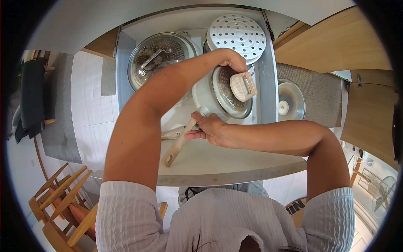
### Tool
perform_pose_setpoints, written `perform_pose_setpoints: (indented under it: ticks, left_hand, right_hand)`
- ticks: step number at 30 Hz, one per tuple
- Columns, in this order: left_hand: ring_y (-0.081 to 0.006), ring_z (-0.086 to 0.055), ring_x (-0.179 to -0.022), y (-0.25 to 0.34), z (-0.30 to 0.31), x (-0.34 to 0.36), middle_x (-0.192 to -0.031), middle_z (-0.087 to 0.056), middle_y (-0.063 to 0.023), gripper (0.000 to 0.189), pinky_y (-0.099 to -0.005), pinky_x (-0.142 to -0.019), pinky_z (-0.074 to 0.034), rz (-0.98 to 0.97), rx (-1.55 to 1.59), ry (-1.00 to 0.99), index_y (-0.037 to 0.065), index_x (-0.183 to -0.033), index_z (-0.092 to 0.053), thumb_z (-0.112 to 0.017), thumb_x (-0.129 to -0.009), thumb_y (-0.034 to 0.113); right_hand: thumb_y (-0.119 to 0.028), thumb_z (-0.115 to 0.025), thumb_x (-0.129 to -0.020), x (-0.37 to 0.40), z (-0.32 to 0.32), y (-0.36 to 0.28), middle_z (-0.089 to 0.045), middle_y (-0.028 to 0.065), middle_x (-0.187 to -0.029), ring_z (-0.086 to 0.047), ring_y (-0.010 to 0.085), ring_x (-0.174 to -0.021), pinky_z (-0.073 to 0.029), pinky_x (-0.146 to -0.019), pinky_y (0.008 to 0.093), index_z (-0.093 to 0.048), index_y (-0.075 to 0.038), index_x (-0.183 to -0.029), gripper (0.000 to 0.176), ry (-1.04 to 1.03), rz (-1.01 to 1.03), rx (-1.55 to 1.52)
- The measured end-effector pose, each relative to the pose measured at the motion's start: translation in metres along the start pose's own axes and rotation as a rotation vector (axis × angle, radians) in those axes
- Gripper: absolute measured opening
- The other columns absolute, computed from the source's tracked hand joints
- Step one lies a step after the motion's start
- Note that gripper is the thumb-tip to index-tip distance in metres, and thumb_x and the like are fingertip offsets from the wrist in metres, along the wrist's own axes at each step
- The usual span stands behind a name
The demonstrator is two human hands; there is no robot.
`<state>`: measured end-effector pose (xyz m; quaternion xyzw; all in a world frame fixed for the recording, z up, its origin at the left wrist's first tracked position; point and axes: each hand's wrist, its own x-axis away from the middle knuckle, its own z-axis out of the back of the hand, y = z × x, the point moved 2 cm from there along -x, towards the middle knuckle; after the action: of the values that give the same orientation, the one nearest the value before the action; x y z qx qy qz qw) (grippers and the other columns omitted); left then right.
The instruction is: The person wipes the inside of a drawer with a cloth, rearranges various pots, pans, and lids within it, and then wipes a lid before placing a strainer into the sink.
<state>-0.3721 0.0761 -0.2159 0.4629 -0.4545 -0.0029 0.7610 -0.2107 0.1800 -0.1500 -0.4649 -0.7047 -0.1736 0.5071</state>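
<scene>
A cream saucepan (202, 95) stands tilted in the pulled-out drawer, with a glass lid (222, 90) on it and a beige knob (240, 87) on top. My right hand (212, 129) is closed around the saucepan's wood-look handle (178, 145), near the pot body. At the saucepan's far side, my left hand (235, 61) bends downward beside the lid; its fingers are hidden, so what they touch does not show. Just beyond this hand is a white perforated steamer tray (237, 37).
A large pan with a glass lid (155, 69) sits in the drawer's left side. Another handle (172, 133) lies under the saucepan's handle. Outside, right of the drawer wall (271, 92), a round glass lid (296, 103) is on the floor. Wooden chairs (63, 201) stand lower left.
</scene>
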Motion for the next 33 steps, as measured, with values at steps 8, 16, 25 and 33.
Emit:
perform_pose_setpoints:
  ticks: [8,16,25,33]
  left_hand:
    - [-0.0209,-0.05,-0.1,0.001,-0.007,-0.022,-0.107,-0.056,-0.0106,0.038,-0.0311,-0.084,-0.04,-0.137,-0.134,0.057,0.012,-0.11,-0.057,-0.064,-0.073,0.018]
    - [-0.0203,-0.052,-0.094,0.003,-0.024,-0.047,-0.099,-0.058,-0.009,0.035,-0.0326,-0.081,-0.04,-0.254,-0.153,-0.028,0.012,-0.108,-0.057,-0.061,-0.073,0.013]
    - [-0.022,-0.051,-0.097,0.017,-0.029,-0.062,-0.107,-0.056,-0.0083,0.042,-0.0325,-0.084,-0.039,-0.332,-0.384,-0.065,0.01,-0.111,-0.053,-0.056,-0.07,0.005]
    - [-0.0242,-0.054,-0.098,0.016,-0.041,-0.05,-0.109,-0.058,-0.0098,0.041,-0.0333,-0.085,-0.04,-0.405,-0.416,0.036,0.011,-0.111,-0.055,-0.054,-0.07,0.009]
  right_hand:
    - [-0.025,-0.045,-0.089,-0.073,0.03,0.026,-0.053,0.0167,-0.091,-0.061,0.0246,-0.056,-0.055,-0.05,0.0278,-0.04,0.01,-0.098,0.037,0.146,0.04,-0.023]
    - [-0.022,-0.048,-0.088,-0.112,0.041,0.041,-0.052,0.0195,-0.09,-0.059,0.0233,-0.051,-0.056,-0.048,0.0275,-0.039,0.012,-0.098,0.036,0.28,0.195,-0.231]
    - [-0.028,-0.045,-0.089,-0.145,0.049,0.034,-0.056,0.0168,-0.077,-0.057,0.0181,-0.045,-0.052,-0.042,0.0225,-0.043,0.011,-0.09,0.039,0.449,0.264,-0.207]
    - [-0.034,-0.04,-0.09,-0.169,0.064,0.049,-0.057,0.0109,-0.065,-0.058,0.0166,-0.047,-0.051,-0.047,0.0216,-0.051,0.006,-0.084,0.042,0.42,0.269,-0.072]
